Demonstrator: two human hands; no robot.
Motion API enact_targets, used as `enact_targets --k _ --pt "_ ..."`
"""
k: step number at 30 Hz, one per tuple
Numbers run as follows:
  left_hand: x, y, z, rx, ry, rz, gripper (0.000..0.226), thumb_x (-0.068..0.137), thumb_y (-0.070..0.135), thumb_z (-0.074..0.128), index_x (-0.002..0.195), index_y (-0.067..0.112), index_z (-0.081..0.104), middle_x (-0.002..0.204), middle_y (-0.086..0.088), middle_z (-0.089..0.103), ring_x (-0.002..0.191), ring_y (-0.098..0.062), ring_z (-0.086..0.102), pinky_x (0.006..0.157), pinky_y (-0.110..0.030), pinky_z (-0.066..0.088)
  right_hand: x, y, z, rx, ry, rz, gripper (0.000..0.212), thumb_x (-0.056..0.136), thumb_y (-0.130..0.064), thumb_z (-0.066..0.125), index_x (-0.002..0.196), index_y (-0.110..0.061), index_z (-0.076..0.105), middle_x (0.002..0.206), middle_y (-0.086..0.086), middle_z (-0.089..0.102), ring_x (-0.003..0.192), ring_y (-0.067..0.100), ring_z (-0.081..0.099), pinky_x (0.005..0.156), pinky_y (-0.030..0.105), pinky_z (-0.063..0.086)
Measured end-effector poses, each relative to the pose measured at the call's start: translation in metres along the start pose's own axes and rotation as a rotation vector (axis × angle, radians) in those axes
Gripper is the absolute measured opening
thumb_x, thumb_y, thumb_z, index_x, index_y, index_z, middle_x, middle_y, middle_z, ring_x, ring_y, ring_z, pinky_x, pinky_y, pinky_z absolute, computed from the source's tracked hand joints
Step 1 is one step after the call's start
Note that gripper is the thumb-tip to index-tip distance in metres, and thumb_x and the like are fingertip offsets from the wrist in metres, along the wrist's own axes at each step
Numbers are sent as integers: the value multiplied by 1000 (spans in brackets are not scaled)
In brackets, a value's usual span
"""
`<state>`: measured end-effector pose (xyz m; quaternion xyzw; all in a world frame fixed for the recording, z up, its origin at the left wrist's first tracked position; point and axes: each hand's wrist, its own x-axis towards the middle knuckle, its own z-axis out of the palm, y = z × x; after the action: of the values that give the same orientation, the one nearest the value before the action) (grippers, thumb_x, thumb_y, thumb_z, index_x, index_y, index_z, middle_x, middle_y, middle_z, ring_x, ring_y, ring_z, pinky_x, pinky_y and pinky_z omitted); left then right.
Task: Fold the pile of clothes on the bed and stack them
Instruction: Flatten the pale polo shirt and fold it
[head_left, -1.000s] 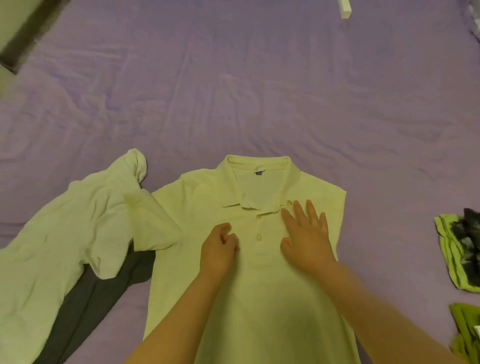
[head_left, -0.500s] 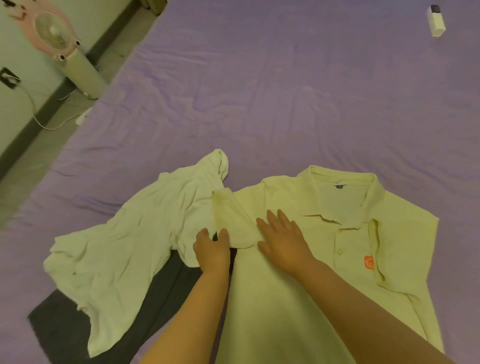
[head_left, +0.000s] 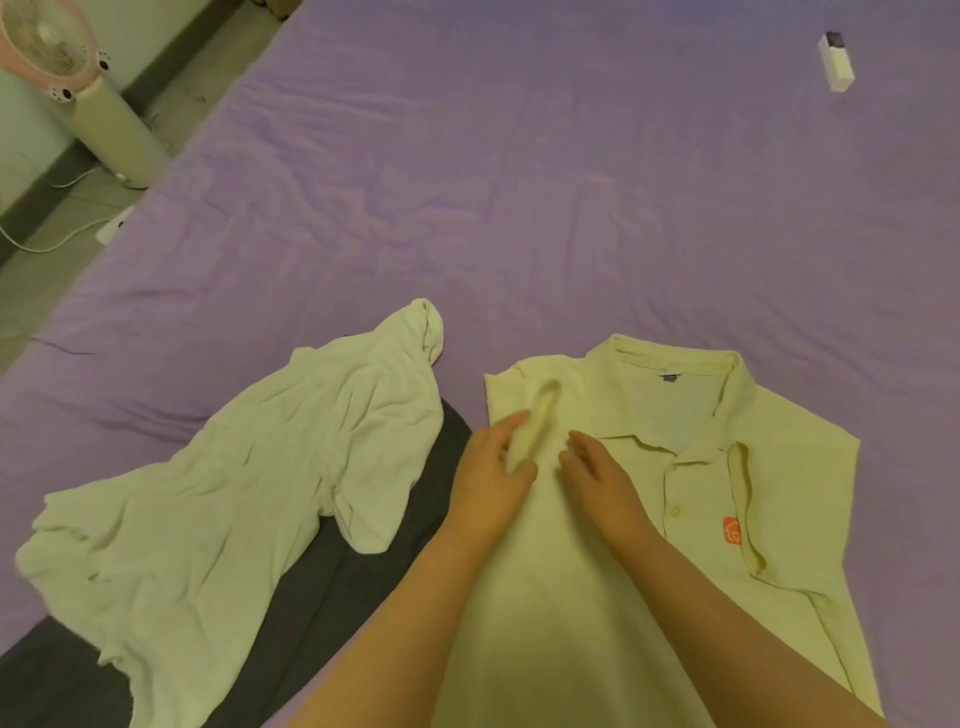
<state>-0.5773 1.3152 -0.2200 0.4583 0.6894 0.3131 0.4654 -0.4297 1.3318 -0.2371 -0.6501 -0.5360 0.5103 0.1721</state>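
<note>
Under your left hand (head_left: 491, 475) lies the shirt's (head_left: 597, 571) folded sleeve (head_left: 535, 423), pinched and pointing up-right; your right hand (head_left: 597, 475), fingers loose, rests just beside it.

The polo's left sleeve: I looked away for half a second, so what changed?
The left hand folded the polo's left sleeve inward onto the chest; the right hand shifted beside it. The white shirt and dark garment stayed put.

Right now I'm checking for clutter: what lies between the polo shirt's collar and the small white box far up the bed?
In the head view, only bare, wrinkled purple sheet lies between the polo shirt and the white box.
</note>
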Motion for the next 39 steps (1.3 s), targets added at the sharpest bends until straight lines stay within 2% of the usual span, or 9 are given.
enact_targets --k 3,6,9,13,18,21,25,34,39 --pt "-3 9 19 -176 -184 -92 35 94 12 51 127 23 57 109 3 62 83 -7 61 82 -22 51 -6 8 -15 315 107 174 40 100 -31 42 137 -14 46 128 0 56 111 14 57 96 33 47" --pt "2 1 25 29 -34 -69 33 99 11 41 127 16 58 128 -1 57 114 -17 55 101 -22 38 -13 16 -19 414 128 209 42 100 -32 44 138 -13 43 124 3 56 102 13 60 80 27 52" --pt "6 -14 23 204 -44 7 39 100 6 36 135 16 51 140 -1 48 129 -16 43 101 -13 25 -16 19 -14 346 73 164 48 98 -24 48 144 -19 34 133 -4 49 116 15 54 93 29 46" --pt "15 -29 28 416 -222 51 53 97 2 39 145 25 36 157 2 20 143 -21 22 116 -30 19 -20 25 -6 201 -1 110 50 99 -23 45 146 -25 31 130 -12 43 111 1 40 96 20 31" --pt "17 -28 40 565 -211 -3 59 96 11 45 148 31 27 160 7 6 141 -28 17 112 -34 24 -26 35 -16 179 -19 107 50 97 -18 47 145 -23 34 144 -6 41 120 6 44 101 21 31" --pt "-3 -21 44 490 -97 -5 51 94 12 48 143 22 40 156 -3 24 139 -27 25 112 -34 24 -43 40 -25 173 -37 100 50 94 -19 55 141 -23 39 135 -5 48 112 7 52 99 24 39" --pt "-55 -20 52 303 -8 14 43 91 9 52 133 17 52 132 -3 53 115 -18 52 98 -27 41 -83 56 -36 104 -16 84 46 89 -17 61 133 -21 48 121 -2 58 99 4 55 86 17 37" --pt "-225 -63 91 415 -203 -96 33 92 19 53 123 25 59 111 5 62 88 -5 53 80 -19 43 -231 137 -42 -248 -174 -4 36 91 -18 57 127 -18 55 113 -3 62 104 10 58 87 15 39" --pt "-319 -90 109 546 -334 -123 29 92 24 53 119 28 62 108 6 62 93 -9 57 82 -23 45 -312 192 -33 -471 -287 -70 38 94 -27 53 132 -22 52 132 -6 53 120 13 48 99 20 33"
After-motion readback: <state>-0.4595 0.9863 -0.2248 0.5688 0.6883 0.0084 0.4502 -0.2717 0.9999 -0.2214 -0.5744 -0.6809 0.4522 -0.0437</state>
